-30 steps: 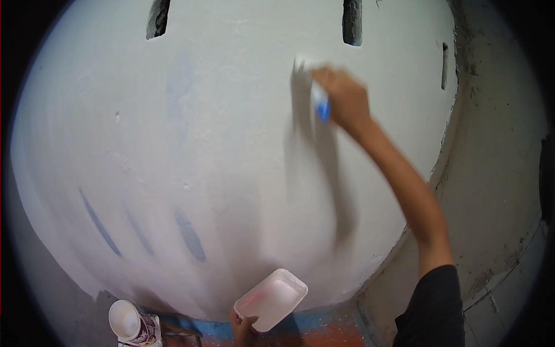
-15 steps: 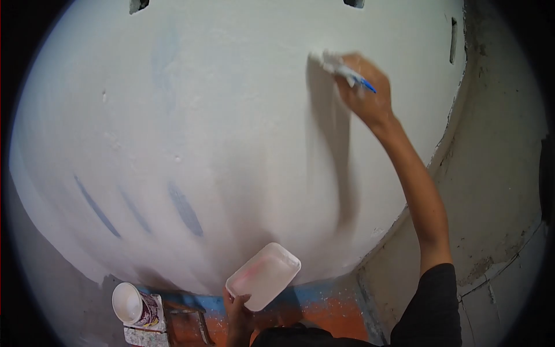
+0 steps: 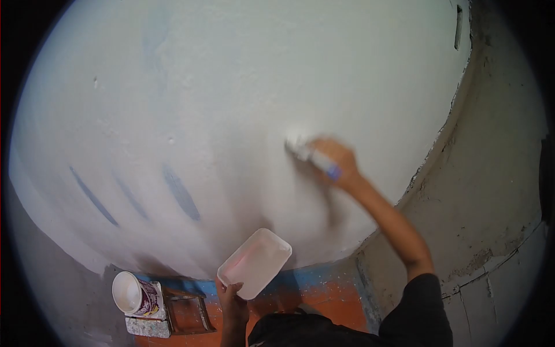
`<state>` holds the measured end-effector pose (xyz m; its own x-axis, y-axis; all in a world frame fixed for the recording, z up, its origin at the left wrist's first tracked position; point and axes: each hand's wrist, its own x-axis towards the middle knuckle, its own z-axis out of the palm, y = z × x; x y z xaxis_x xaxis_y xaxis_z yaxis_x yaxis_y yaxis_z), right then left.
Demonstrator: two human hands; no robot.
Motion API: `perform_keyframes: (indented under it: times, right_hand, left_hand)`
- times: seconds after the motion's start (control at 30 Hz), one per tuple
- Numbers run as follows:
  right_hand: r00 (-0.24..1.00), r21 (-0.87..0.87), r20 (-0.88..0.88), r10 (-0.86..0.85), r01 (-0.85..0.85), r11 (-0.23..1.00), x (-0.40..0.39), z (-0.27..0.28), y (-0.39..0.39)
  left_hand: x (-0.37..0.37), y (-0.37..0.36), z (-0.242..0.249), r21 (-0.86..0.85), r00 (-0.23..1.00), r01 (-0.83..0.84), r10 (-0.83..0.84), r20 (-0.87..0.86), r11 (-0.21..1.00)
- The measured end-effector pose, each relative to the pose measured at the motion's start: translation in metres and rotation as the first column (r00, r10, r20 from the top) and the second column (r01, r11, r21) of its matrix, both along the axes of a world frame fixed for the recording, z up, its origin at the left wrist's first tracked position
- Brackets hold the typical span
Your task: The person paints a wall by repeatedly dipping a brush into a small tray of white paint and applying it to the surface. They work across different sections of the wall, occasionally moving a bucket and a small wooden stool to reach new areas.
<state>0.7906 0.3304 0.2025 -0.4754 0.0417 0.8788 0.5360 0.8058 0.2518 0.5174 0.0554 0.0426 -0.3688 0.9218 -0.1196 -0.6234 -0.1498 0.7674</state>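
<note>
A paint brush (image 3: 299, 149) with a white and blue handle is in my right hand (image 3: 335, 162), its bristles against the pale wall (image 3: 231, 87) near the middle of the view; hand and brush are blurred. My left hand (image 3: 232, 298) grips the lower left edge of a shallow whitish tray (image 3: 255, 263) with a faint pink tint, held tilted low in front of the wall. Dark bluish streaks (image 3: 180, 194) mark the wall at the lower left.
A white bucket (image 3: 128, 292) stands on a paint-spattered stool (image 3: 147, 328) at the lower left. An orange floor (image 3: 335, 306) with a blue band lies below. Bare grey wall (image 3: 491, 144) borders the painted part at right, where a narrow slot (image 3: 458, 28) shows.
My right hand and the brush have moved down and to the left along the wall. The view has shifted slightly; my left hand still holds the tray.
</note>
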Motion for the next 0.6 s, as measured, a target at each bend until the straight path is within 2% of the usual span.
perform_keyframes:
  times: [0.03,0.1,0.17,0.2,0.27,0.33,0.4,0.43,0.5,0.57,0.6]
  right_hand:
    - [0.999,0.117,-0.047,-0.02,0.025,0.993,0.004,0.05,-0.002]
    - [0.98,0.225,-0.127,-0.153,0.178,0.958,0.013,0.122,0.0]
    - [0.917,0.146,-0.268,-0.294,0.34,0.929,0.004,0.156,-0.021]
    - [0.906,0.142,-0.271,-0.325,0.372,0.917,0.005,0.154,-0.021]
    - [0.923,0.302,-0.191,-0.333,0.378,0.875,0.006,0.107,-0.01]
    - [0.941,0.239,-0.034,-0.337,0.335,0.911,0.0,0.021,-0.004]
    - [0.97,0.124,0.09,-0.224,0.212,0.969,-0.002,-0.054,-0.014]
    - [0.938,-0.073,0.209,-0.276,0.297,0.952,-0.003,-0.063,-0.035]
    - [0.959,-0.224,0.23,-0.168,0.22,0.95,0.013,-0.05,-0.033]
    - [0.99,-0.056,0.092,-0.107,0.112,0.992,0.032,0.009,-0.017]
    - [0.991,-0.016,0.028,-0.132,0.132,0.991,0.041,0.046,-0.006]
  left_hand:
    - [0.0,0.001,0.001,0.0,1.0,-0.002,0.002,0.003,1.0]
    - [0.002,0.001,0.003,-0.003,1.0,-0.005,0.005,0.014,1.0]
    - [0.005,0.002,0.003,-0.001,1.0,-0.014,0.014,0.015,1.0]
    - [0.005,0.002,0.003,-0.002,1.0,-0.017,0.017,0.017,1.0]
    - [0.004,0.002,0.0,-0.001,0.999,-0.016,0.016,0.027,1.0]
    - [0.002,0.003,-0.002,0.01,0.999,-0.018,0.018,0.027,1.0]
    - [0.004,0.003,-0.001,0.026,1.0,-0.015,0.014,0.023,1.0]
    - [0.005,0.001,-0.001,0.028,1.0,-0.015,0.014,0.028,1.0]
    - [0.004,0.0,-0.001,0.033,0.999,-0.023,0.022,0.026,0.999]
    - [0.0,0.001,-0.006,0.019,1.0,0.012,-0.012,-0.027,1.0]
    - [-0.001,0.002,-0.008,0.011,0.998,0.03,-0.029,-0.056,0.999]
